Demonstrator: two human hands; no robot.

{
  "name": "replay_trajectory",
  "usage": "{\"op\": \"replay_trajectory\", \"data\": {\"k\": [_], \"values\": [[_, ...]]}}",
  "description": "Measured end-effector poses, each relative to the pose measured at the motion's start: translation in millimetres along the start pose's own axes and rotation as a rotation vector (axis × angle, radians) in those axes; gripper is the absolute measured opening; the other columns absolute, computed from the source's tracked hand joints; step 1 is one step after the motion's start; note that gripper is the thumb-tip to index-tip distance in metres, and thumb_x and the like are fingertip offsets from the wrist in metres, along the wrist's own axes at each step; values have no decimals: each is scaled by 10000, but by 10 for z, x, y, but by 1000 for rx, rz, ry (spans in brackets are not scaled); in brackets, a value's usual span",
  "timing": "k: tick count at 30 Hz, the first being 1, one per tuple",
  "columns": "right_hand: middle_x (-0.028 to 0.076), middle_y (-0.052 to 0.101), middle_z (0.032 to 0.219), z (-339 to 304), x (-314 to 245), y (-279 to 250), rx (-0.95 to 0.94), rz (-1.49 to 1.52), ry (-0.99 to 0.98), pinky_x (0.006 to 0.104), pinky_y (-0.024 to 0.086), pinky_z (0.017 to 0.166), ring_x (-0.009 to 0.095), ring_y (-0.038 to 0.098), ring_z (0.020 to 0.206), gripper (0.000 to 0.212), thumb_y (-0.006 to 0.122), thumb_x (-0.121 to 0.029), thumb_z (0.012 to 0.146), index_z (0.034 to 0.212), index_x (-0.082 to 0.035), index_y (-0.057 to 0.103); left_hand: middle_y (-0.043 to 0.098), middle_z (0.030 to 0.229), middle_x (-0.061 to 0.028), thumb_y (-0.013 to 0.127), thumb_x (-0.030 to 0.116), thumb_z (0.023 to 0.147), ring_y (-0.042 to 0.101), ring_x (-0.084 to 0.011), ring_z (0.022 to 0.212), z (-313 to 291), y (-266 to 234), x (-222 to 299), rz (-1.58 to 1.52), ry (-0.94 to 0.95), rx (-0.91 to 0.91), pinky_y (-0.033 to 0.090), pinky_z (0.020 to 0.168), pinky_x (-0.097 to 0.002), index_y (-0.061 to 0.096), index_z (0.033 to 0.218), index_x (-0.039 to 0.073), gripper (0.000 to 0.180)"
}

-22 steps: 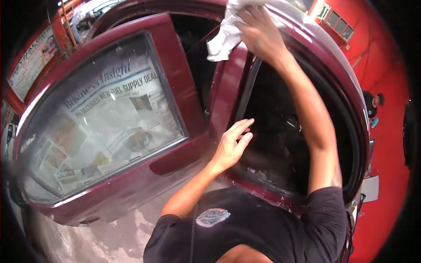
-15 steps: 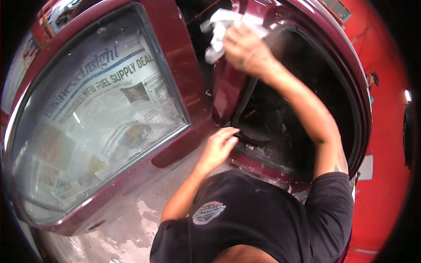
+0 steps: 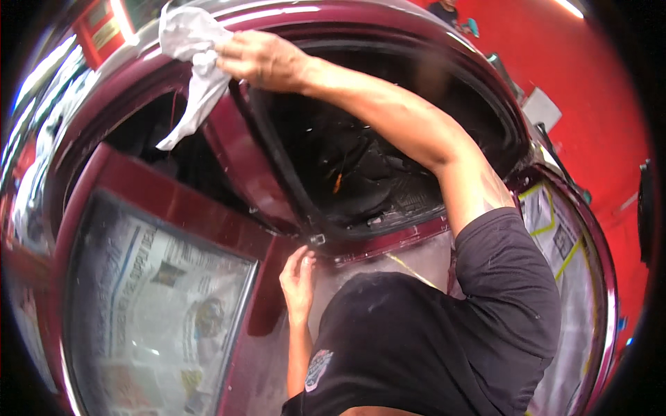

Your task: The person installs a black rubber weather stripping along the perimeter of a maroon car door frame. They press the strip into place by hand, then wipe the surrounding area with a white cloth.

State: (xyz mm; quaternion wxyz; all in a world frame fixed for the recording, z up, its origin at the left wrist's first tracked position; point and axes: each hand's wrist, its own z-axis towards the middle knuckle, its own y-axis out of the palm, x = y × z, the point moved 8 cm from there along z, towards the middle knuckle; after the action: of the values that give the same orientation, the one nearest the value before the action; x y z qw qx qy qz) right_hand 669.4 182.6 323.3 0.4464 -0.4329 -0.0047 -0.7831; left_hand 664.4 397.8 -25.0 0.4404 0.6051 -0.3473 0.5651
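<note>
My right hand [image 3: 267,61] is closed on a crumpled white cloth [image 3: 187,35]. It reaches up to the top of the maroon door-opening pillar [image 3: 253,163], by the roof edge of the car. One end of the cloth hangs down in front of the dark opening left of the pillar. Lower down, my left hand [image 3: 298,283] holds nothing, its fingers loosely bent and apart. Its fingertips are close to the foot of the pillar, beside the open maroon door [image 3: 267,277]; whether they touch is unclear.
Newspaper [image 3: 149,284] covers the door's window at lower left. Right of the pillar is a dark window opening [image 3: 374,149]. Masking film with yellow tape [image 3: 555,256] covers another opening at right. A person [image 3: 444,12] is at the far end by the red wall [image 3: 590,90].
My view has turned, and the car sits differently in it. My right hand has carried the cloth leftward along the top of the pillar. My left hand appears lower.
</note>
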Motion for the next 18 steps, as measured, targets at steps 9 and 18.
{"op": "replay_trajectory", "data": {"k": [9, 18], "values": [[143, 662, 1148, -1895, 515, -957, -141, -328, 174, 387, 536, 969, 272, 644, 1102, 299, 668, -120, 770, 1051, -18, 676, 712, 1064, -114, 594, 88, 1004, 673, -151, 920, 370, 348, -15, 80, 35, -214, 550, 821, -286, 630, 1259, -28, 283], [169, 717, 869, -4320, 450, -1888, 81, -125, 1569, 338, 527, 807, 242, 692, 870, 248, 590, -155, 931, 1042, 48, 679, 718, 1033, -123, 540, 218, 1052, 702, -185, 893, 939, 1222, 228, -99, 29, -357, 585, 787, -306, 636, 1238, -29, 324]]}}
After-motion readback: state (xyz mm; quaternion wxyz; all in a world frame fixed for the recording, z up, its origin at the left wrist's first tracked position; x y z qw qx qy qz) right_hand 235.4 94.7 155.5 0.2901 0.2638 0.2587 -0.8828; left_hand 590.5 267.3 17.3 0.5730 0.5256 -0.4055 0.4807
